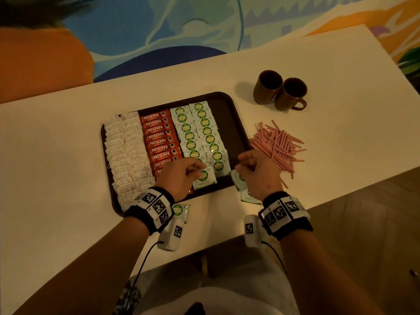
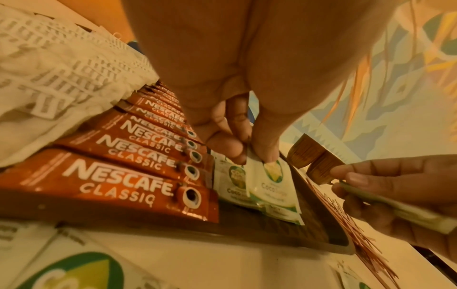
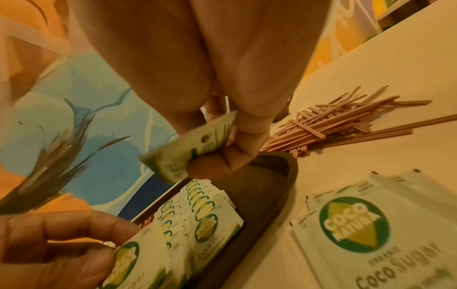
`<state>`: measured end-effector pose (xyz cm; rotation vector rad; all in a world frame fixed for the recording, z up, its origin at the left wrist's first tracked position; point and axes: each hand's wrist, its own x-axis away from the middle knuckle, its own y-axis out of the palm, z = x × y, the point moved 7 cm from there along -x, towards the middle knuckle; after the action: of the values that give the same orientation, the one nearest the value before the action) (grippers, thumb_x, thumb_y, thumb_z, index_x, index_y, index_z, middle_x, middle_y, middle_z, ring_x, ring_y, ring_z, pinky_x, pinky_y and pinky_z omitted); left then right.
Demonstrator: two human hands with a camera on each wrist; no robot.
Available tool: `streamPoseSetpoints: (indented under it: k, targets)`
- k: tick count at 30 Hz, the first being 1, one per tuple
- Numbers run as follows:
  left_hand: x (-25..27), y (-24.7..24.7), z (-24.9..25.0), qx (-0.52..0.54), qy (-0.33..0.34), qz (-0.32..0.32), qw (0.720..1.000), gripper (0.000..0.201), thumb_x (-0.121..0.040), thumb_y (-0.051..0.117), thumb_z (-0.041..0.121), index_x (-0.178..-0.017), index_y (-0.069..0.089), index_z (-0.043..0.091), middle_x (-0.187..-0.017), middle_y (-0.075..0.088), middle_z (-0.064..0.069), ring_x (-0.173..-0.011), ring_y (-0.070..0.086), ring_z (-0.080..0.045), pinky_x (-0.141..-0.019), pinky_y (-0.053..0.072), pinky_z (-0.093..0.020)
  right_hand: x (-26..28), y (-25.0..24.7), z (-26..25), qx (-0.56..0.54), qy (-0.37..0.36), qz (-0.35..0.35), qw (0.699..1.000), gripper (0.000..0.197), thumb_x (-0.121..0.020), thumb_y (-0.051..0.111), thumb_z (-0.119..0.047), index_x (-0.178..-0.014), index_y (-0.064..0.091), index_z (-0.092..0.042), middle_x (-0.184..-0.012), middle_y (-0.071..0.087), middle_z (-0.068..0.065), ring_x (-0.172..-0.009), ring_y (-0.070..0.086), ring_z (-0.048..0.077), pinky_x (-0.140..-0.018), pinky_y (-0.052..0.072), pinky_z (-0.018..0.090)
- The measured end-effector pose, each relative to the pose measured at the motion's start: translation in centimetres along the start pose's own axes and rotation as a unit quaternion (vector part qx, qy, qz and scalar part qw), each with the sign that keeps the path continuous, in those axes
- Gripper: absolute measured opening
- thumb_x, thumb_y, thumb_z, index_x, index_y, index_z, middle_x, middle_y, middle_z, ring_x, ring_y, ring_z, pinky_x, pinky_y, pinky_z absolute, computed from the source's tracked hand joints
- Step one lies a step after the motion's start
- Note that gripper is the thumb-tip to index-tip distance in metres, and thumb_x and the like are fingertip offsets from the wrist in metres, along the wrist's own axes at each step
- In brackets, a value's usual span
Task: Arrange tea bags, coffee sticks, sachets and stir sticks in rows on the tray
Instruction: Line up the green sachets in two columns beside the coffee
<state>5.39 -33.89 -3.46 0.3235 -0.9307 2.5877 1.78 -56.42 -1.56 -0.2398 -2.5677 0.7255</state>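
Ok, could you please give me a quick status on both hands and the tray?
Left hand pinching a sachet at the tray's near end. Right hand holding another sachet. Stir sticks unsorted on the table. Nothing blocking.

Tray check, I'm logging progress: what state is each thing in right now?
Tray: right strip bare.
Tea bags: rowed.
Coffee sticks: rowed.
Sachets: rowed, some loose.
Stir sticks: piled off-tray.
Mugs: upright.
Left hand: pinching sachet.
Right hand: pinching sachet.

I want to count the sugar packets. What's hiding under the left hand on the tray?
Under the left hand you can see one sugar packet it pinches, at the near end of a row on the tray. The hand covers the near ends of the coffee sticks, so a full count is impossible.
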Motion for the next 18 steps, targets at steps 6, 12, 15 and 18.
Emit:
streamPoseSetpoints:
  k: [6, 12, 15, 18]
  targets:
    - [-0.9, 0.4, -0.2, -0.020, -0.014, -0.009, 1.000, 0.019, -0.094, 0.072, 0.016, -0.111, 0.076, 0.022, -0.101, 0.074, 0.009, -0.091, 0.066, -0.003, -0.076, 0.044, -0.008, -2.0, 0.2, -0.6, 0.017, 0.031, -0.034, 0.999, 0.043, -0.077, 0.088, -0.029, -0.115, 0.066, -0.026, -0.109, 0.068, -0.009, -0.102, 0.064, 0.011, -0.091, 0.055, 0.033]
    - [-1.4, 0.7, -0.7, -0.021, -0.020, -0.017, 0.999, 0.019, -0.095, 0.070, 0.015, -0.111, 0.075, 0.024, -0.103, 0.073, 0.012, -0.087, 0.061, 0.008, -0.071, 0.039, 0.000, -3.7, 1.0, -2.5, 0.150, -0.047, -0.093, 0.983, 0.019, -0.085, 0.081, -0.033, -0.085, 0.072, -0.016, -0.084, 0.069, -0.001, -0.077, 0.064, 0.012, -0.069, 0.049, 0.027]
    - [-1.6, 0.8, -0.7, -0.024, -0.018, -0.024, 0.999, 0.018, -0.095, 0.070, 0.016, -0.110, 0.075, 0.025, -0.098, 0.072, 0.013, -0.084, 0.060, 0.009, -0.071, 0.039, -0.003, -3.8, 3.0, -3.4, 0.222, -0.111, -0.173, 0.953, 0.012, -0.091, 0.075, -0.031, -0.094, 0.077, -0.020, -0.090, 0.064, -0.008, -0.080, 0.059, 0.009, -0.074, 0.043, 0.025]
    - [-1.6, 1.0, -0.4, -0.036, -0.003, -0.029, 0.999, 0.017, -0.093, 0.072, 0.015, -0.107, 0.077, 0.023, -0.092, 0.071, 0.012, -0.080, 0.061, 0.006, -0.071, 0.041, -0.005, -4.0, 4.7, -3.4, 0.283, -0.139, -0.219, 0.923, 0.011, -0.091, 0.074, -0.032, -0.095, 0.077, -0.022, -0.087, 0.056, -0.010, -0.083, 0.056, 0.012, -0.073, 0.042, 0.028]
